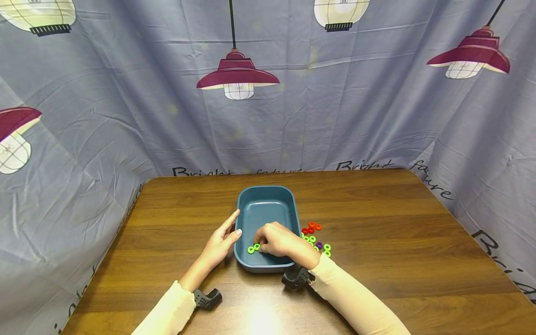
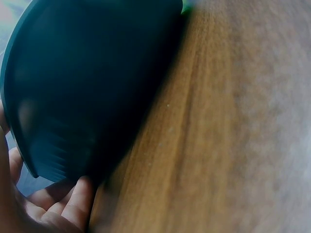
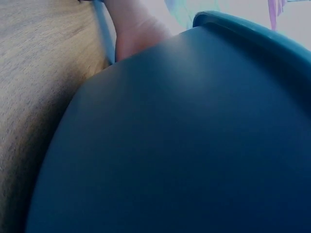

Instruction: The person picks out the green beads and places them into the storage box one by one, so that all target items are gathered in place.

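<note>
A blue-teal rectangular tub (image 1: 268, 201) stands on the wooden table. My left hand (image 1: 219, 242) rests against its left side, index finger extended and thumb tip at the rim; in the left wrist view fingers (image 2: 80, 201) touch the outer wall. Inside the tub, my right hand (image 1: 278, 239) reaches down over the near wall, its fingers bent and pinching a small green ring (image 1: 257, 247). Another green ring (image 1: 251, 250) lies just left of it on the tub floor. The right wrist view is mostly filled by the tub's outer wall (image 3: 170, 136), which hides the right fingertips.
Right of the tub lie several loose rings: red ones (image 1: 311, 230), an orange one (image 1: 318, 227), green ones (image 1: 327, 247) and a purple one (image 1: 319, 245). My right forearm partly covers this pile. A lamp-printed curtain (image 1: 293, 125) hangs behind the table (image 1: 377, 223).
</note>
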